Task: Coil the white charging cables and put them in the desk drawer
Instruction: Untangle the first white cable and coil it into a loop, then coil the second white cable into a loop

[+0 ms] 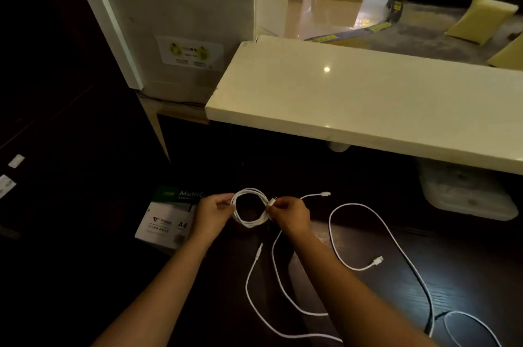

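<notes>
A white charging cable wound into a small coil (250, 208) hangs between my two hands above the dark desk. My left hand (212, 213) pinches the coil's left side. My right hand (291, 215) pinches its right side, where a connector end sticks up. Two more white cables lie loose on the desk: one (396, 247) loops to the right with a plug near its middle, another (271, 287) snakes below my right forearm. No drawer shows in this view.
A pack of A4 paper (167, 222) lies left of my left hand. A cream counter shelf (368, 103) overhangs the desk behind. A translucent plastic box (464, 191) sits under it at right. A dark cord (430, 315) crosses the lower right.
</notes>
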The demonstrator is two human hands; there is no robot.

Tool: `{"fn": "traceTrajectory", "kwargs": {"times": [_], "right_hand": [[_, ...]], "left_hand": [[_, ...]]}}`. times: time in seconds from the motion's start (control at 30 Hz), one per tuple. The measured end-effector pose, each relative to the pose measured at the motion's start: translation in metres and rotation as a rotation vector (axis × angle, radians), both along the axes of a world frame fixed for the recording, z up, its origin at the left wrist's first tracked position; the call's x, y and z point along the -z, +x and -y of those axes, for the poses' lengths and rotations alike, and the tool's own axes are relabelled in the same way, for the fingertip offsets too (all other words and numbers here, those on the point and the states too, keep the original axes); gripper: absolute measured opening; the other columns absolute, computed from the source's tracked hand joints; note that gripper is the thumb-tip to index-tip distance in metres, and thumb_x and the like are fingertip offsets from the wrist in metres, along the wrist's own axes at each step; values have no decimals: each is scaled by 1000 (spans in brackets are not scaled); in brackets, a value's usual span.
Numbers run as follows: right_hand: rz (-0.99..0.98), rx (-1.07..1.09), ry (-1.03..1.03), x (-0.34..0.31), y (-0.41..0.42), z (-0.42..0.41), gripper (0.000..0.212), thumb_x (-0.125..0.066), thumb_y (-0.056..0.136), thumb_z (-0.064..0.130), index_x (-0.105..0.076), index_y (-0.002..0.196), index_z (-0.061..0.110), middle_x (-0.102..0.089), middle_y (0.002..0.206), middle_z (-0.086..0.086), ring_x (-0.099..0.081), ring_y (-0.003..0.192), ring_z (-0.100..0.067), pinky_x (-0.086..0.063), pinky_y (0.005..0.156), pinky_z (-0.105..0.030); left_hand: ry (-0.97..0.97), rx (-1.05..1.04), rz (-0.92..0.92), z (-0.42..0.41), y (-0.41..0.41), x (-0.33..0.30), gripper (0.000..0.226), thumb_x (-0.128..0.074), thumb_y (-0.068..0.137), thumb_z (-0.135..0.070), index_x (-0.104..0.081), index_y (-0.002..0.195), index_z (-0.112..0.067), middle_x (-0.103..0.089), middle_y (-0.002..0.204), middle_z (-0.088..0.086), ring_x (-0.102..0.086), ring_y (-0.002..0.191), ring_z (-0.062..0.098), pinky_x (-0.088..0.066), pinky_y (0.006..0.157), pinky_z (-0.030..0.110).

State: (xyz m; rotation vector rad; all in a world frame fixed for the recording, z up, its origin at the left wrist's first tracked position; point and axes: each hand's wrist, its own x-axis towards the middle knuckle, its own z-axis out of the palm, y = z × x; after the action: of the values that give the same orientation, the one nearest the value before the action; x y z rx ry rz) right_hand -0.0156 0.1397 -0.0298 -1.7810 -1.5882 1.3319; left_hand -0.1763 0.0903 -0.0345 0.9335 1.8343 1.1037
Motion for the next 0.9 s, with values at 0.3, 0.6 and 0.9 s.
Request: {"fn": "traceTrajectory", "kwargs": {"times": [0.3,0.6,0.9], "right_hand": [[185,-82,3,31,-7,1,13,-64,78,38,-70,78,26,-73,86,-1,-66,92,-22,-48,92,-46],[240,-186,105,30,-3,6,18,-62,83,32,-67,96,20,-70,100,-6,-63,100,-25,-46,93,-47],[391,-255,687,7,57,98,21,-55,79,25,-62,98,17,-59,97,-6,-55,88,-26,-49,70,-36]], "left_hand": [[-52,64,-329,7,-3,25,32,-62,81,1,-65,113,-4,-62,96,11,-58,83,16,-42,76,22],[-54,72,-356,11,0,23,42,-63,81,0,-57,123,-1,-54,95,6,-55,87,16,-45,84,26],[-45,36,-414,80,54,-5,39,-63,83,-12,-55,121,-9,-51,120,12,-54,103,21,-42,85,26]]}}
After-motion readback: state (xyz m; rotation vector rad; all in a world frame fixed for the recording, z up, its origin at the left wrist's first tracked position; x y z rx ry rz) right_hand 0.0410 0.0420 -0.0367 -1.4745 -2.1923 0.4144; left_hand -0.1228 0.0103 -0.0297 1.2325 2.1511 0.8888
